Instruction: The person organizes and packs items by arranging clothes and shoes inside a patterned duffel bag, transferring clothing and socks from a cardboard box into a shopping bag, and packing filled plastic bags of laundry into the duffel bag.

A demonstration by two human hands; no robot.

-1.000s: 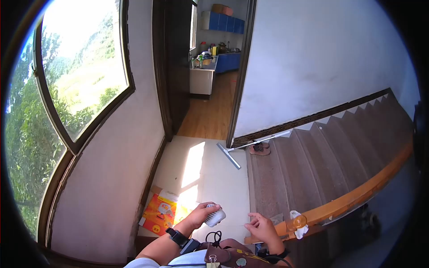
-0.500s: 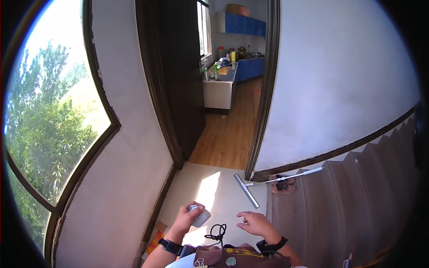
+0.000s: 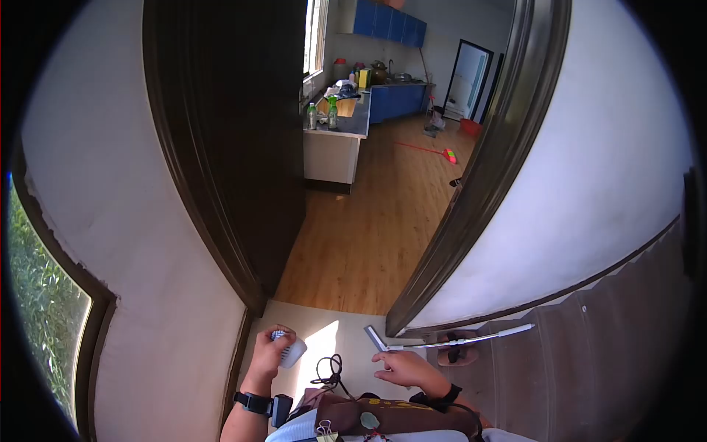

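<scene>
Left hand [image 3: 266, 351] grips the white brush [image 3: 294, 353], right hand [image 3: 404, 367] apart.

The brush [image 3: 294, 353] is whitish, the wood-grained floor [image 3: 346, 250] brown, the cabinets [image 3: 387, 22] blue.

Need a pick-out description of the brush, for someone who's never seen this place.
Find the dark doorframe that opens onto blue cabinets, then drop to the pale floor on the near side. There, the left hand grips the brush, just left of a sunlit patch in view. It is a compact, pale block with bristles, unlike the long-poled squeegee beyond the right hand.
</scene>
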